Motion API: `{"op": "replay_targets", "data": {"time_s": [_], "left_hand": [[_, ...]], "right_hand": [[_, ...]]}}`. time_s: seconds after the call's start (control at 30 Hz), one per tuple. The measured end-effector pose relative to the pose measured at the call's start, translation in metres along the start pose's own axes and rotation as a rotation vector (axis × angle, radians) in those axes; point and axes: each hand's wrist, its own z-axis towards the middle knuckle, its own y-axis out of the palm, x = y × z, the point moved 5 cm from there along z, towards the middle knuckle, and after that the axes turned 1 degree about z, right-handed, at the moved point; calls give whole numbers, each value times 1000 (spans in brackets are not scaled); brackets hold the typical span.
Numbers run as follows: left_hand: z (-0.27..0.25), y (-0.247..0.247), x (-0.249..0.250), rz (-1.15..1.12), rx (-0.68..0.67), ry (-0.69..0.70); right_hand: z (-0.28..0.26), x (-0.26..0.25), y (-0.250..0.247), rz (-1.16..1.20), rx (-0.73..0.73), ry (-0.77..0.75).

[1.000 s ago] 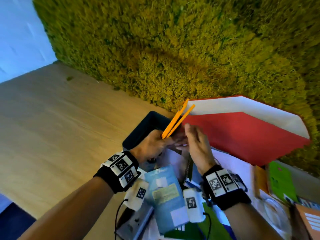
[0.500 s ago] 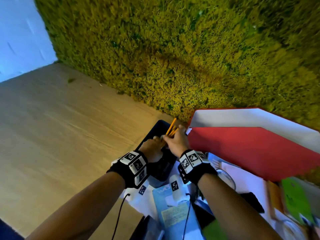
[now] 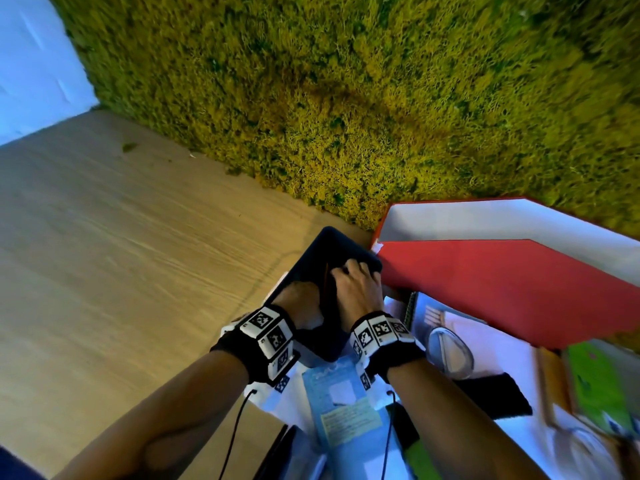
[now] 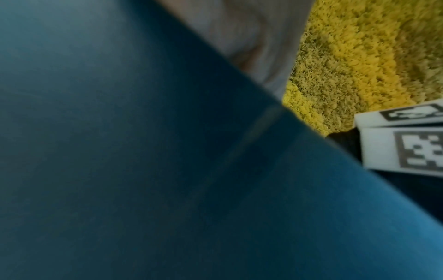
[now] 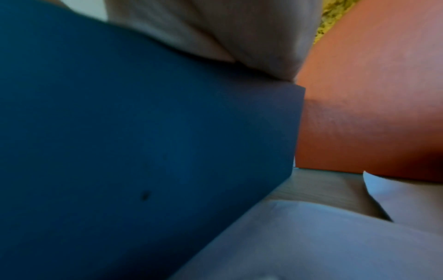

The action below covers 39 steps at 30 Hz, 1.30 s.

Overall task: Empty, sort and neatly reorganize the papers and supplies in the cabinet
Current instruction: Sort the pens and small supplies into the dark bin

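Observation:
A dark blue open box (image 3: 322, 247) stands on the wooden top, beside a red folder (image 3: 502, 289). Both hands are at the box. My left hand (image 3: 301, 303) reaches over its near left wall, with the fingers hidden inside. My right hand (image 3: 356, 285) curls its fingers over the right rim by the far corner. A thin orange pencil (image 3: 326, 278) shows inside the box between the two hands. The left wrist view is filled by the blue wall (image 4: 143, 170). The right wrist view shows the box's outer wall (image 5: 143, 132), my fingers (image 5: 251, 37) over its rim, and the red folder (image 5: 371, 94).
A yellow-green moss wall (image 3: 346, 98) rises right behind the box and folder. Bare wooden top (image 3: 121, 254) stretches to the left. A light blue booklet (image 3: 343, 410), a spiral notebook (image 3: 436, 327), a black pad (image 3: 491, 396), a green sheet (image 3: 595, 386) and white papers crowd the near right.
The orange pencils, held up above the box a second ago, have gone down into it. Both hands followed them down and now sit at the box's rim.

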Motion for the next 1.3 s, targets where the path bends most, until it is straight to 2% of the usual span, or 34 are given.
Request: {"op": "replay_targets", "data": {"time_s": [0.13, 0.47, 0.57, 0.67, 0.8, 0.93, 1.07, 1.3], "left_hand": [[2, 5, 0, 28, 24, 33], [9, 2, -16, -26, 69, 9], [11, 0, -17, -33, 77, 8], [13, 2, -18, -11, 50, -10], [16, 2, -19, -4, 53, -15], [16, 2, -19, -6, 94, -24], [14, 4, -17, 5, 56, -15], [10, 4, -22, -115, -55, -46]], "right_hand": [[0, 1, -1, 50, 33, -99], [6, -3, 1, 95, -5, -80], [10, 4, -2, 364, 32, -30], [13, 15, -6, 725, 195, -9], [10, 28, -18, 893, 277, 11], [4, 40, -21, 878, 411, 18], [-1, 43, -20, 852, 448, -12], [3, 38, -16, 767, 331, -58]]}}
